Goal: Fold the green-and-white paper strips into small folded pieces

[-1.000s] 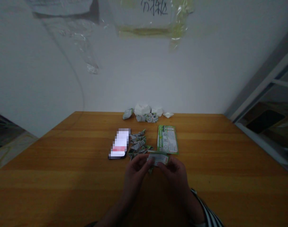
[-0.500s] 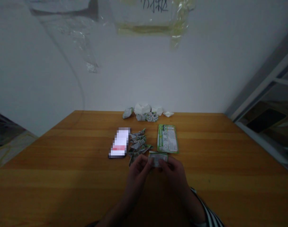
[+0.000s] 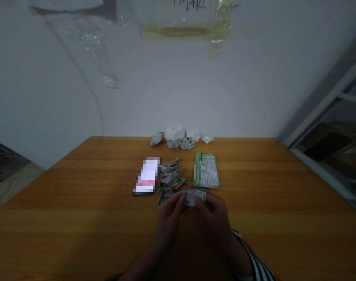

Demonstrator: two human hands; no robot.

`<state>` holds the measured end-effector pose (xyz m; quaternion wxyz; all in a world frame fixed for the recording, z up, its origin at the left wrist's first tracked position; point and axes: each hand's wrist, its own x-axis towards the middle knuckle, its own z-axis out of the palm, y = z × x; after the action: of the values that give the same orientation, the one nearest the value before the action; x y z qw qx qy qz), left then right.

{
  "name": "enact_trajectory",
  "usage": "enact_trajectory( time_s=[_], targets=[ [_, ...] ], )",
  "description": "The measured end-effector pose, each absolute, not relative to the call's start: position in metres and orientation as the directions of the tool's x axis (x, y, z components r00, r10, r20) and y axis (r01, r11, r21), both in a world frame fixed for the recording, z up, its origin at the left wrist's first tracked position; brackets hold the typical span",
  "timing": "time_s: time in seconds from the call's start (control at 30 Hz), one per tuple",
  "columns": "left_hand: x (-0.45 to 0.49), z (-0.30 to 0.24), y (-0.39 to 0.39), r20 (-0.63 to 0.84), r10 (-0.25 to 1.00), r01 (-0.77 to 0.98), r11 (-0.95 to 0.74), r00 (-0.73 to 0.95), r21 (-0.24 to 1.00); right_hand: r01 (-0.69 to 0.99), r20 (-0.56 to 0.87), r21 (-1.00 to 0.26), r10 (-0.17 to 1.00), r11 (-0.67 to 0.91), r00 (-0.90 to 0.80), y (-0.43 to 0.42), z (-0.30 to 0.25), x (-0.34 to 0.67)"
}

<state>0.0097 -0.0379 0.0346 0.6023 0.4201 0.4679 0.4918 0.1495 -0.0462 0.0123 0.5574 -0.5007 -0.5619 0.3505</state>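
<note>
Currently the left hand [image 3: 168,212] and the right hand [image 3: 215,214] meet nearer the person than the phone [image 3: 146,181] and slightly to its right. The fingers [image 3: 180,200] of both hands are closed in a pinch on a small green-and-white slip [image 3: 194,195], one end in each hand, held just above the tabletop [image 3: 78,218]. The slip looks thin, so an uneven pull between the two hands could tear it, and a loosened pinch on either end could let it twist or drop. Low light makes the slip's edges hard to see, so any crease pressed now could run crooked. A cluster of folded pieces [image 3: 169,177] lies just right of the phone and close to the left hand. These pieces look light, and a sweep of the wrist or of the striped sleeve [image 3: 257,265] could scatter them or push them against the phone. A dropped slip would be hard to pick out among them. The tabletop is orange-brown wood with banded grain. The phone lies flat on it with its screen lit. A green printed sheet [image 3: 206,175] lies flat farther right of the phone, beyond the folded pieces. A pile [image 3: 179,138] of crumpled white and green paper sits beyond the phone at the far edge, against a plain pale wall [image 3: 254,86]. High above the phone a clear plastic bag [image 3: 178,19] hangs on that wall. A grey metal frame [image 3: 321,105] stands well to the right of the phone.
</note>
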Motion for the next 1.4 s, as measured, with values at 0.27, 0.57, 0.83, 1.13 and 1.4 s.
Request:
enact_trajectory(
  time_s=[0.27, 0.57, 0.83, 1.13, 1.4],
  targets=[
    [0.003, 0.033, -0.033, 0.015, 0.992, 0.034, -0.019, 0.124, 0.999, -0.02, 0.148, -0.988, 0.98, 0.152, 0.135, -0.044, 0.01, 0.153],
    [-0.003, 0.026, -0.031, 0.056, 0.921, 0.197, -0.141, 0.385, 0.97, 0.42, 0.246, -0.836, 0.925, 0.355, -0.291, -0.037, 0.02, 0.178],
    [0.006, 0.028, -0.027, -0.222, 0.926, -0.01, 0.236, 0.304, 0.972, 0.371, 0.282, -0.89, 0.959, 0.264, -0.005, -0.045, 0.012, 0.156],
    [0.007, 0.029, -0.027, -0.235, 0.92, -0.015, 0.252, 0.313, 0.968, 0.309, 0.284, -0.925, 0.942, 0.22, 0.181, -0.053, 0.007, 0.147],
    [0.011, 0.03, -0.033, -0.177, 0.948, 0.033, 0.174, 0.264, 0.984, 0.208, 0.23, -0.962, 0.938, 0.179, 0.258, -0.054, 0.006, 0.143]
  ],
)
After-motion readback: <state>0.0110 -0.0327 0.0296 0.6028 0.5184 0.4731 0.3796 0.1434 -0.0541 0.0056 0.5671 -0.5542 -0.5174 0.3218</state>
